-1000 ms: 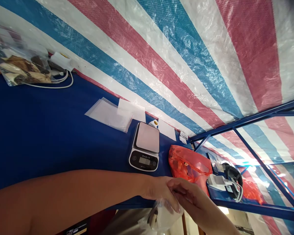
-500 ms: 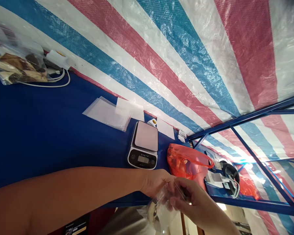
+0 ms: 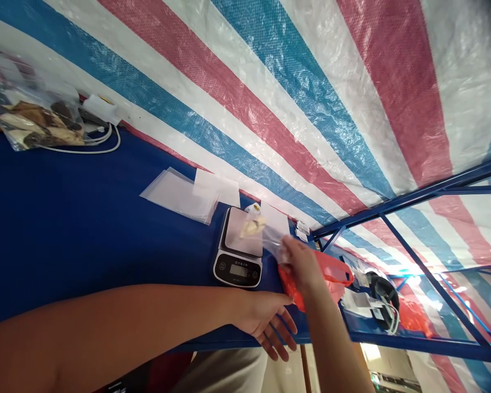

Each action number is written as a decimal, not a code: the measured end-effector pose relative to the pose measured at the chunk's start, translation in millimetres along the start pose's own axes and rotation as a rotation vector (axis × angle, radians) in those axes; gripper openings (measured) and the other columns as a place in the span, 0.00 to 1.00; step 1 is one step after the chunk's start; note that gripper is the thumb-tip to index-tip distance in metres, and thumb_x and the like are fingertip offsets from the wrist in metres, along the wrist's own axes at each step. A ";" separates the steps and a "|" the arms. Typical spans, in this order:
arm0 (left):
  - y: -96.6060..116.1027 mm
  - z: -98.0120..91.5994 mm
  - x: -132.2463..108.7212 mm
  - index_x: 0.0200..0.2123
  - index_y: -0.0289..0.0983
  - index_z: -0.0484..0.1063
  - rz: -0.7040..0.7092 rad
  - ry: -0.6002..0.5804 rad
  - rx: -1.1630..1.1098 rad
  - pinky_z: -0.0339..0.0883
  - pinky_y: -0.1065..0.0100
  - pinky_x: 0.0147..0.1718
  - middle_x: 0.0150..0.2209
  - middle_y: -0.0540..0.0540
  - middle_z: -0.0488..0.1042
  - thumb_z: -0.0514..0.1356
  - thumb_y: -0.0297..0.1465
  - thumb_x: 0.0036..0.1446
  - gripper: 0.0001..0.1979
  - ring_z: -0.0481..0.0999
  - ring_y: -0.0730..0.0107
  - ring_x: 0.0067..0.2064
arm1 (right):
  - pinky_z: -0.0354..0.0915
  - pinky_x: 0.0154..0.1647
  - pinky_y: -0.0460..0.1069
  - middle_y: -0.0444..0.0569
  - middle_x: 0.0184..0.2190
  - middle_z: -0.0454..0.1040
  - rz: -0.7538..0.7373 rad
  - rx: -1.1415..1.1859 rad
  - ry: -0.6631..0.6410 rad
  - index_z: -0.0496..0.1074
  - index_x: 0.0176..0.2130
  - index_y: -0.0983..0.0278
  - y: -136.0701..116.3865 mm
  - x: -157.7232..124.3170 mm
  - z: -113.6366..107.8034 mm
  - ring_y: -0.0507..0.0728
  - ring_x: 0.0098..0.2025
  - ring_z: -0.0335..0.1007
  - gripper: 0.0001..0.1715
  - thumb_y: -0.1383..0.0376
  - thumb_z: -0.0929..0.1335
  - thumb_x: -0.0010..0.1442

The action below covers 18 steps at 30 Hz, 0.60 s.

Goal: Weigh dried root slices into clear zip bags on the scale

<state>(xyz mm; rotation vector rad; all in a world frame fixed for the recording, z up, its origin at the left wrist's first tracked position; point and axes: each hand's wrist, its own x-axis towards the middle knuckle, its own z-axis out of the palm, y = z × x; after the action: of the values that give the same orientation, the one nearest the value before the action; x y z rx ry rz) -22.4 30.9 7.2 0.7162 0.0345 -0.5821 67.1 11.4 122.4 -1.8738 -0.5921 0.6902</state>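
A white kitchen scale (image 3: 239, 240) with a pinkish-grey plate and small display stands on the blue table. Over its plate hangs a clear plastic bag (image 3: 253, 226) with pale pieces inside, blurred by motion. My right hand (image 3: 297, 259) grips the other end of this bag, right of the scale. Below the scale, near the table's front edge, my left hand (image 3: 270, 322) is held with fingers spread and nothing in it. Just behind my right hand lies a red plastic bag (image 3: 331, 273).
Clear sleeves (image 3: 180, 196) and white papers (image 3: 274, 218) lie behind the scale. A bag of dried pieces (image 3: 45, 120) and white cables (image 3: 102, 144) sit at the far left. Blue metal bars (image 3: 433, 191), black headgear (image 3: 382, 289) and striped sheeting (image 3: 270, 98) are also in view.
My right hand has moved up and carried the clear bag from below the table edge to over the scale. My left hand has let go of the bag and opened.
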 end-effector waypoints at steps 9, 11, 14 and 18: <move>-8.4 -5.1 22.1 0.33 0.34 0.74 0.063 0.004 0.045 0.73 0.55 0.38 0.35 0.42 0.74 0.62 0.32 0.49 0.08 0.79 0.61 0.35 | 0.45 0.16 0.42 0.39 0.27 0.65 0.161 0.167 0.006 0.76 0.36 0.64 43.9 -19.1 5.6 0.48 0.23 0.57 0.24 0.48 0.78 0.50; -11.4 -7.1 25.9 0.33 0.34 0.75 0.090 -0.013 0.072 0.74 0.55 0.37 0.34 0.43 0.74 0.62 0.31 0.46 0.09 0.79 0.61 0.34 | 0.50 0.17 0.43 0.41 0.29 0.67 0.174 0.238 0.045 0.77 0.40 0.62 46.3 -31.9 0.4 0.49 0.24 0.59 0.20 0.53 0.76 0.51; -18.7 -12.5 34.5 0.32 0.34 0.77 0.122 -0.047 0.138 0.74 0.56 0.36 0.33 0.42 0.75 0.60 0.28 0.41 0.11 0.79 0.62 0.33 | 0.62 0.24 0.45 0.44 0.37 0.75 0.154 0.292 0.093 0.76 0.45 0.61 57.2 -47.0 0.9 0.50 0.27 0.65 0.22 0.63 0.73 0.47; -30.5 -21.3 45.3 0.31 0.34 0.77 0.204 -0.095 0.224 0.75 0.54 0.34 0.32 0.42 0.77 0.63 0.29 0.45 0.08 0.78 0.60 0.33 | 0.73 0.41 0.50 0.50 0.49 0.78 0.048 0.181 0.156 0.74 0.50 0.60 77.7 -61.8 6.6 0.56 0.41 0.75 0.29 0.63 0.72 0.46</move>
<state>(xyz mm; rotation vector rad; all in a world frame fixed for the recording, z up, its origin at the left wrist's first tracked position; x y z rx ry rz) 3.6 3.6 -37.8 0.8965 -0.1928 -0.4268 25.4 -54.5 60.5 -1.7582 -0.3728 0.6013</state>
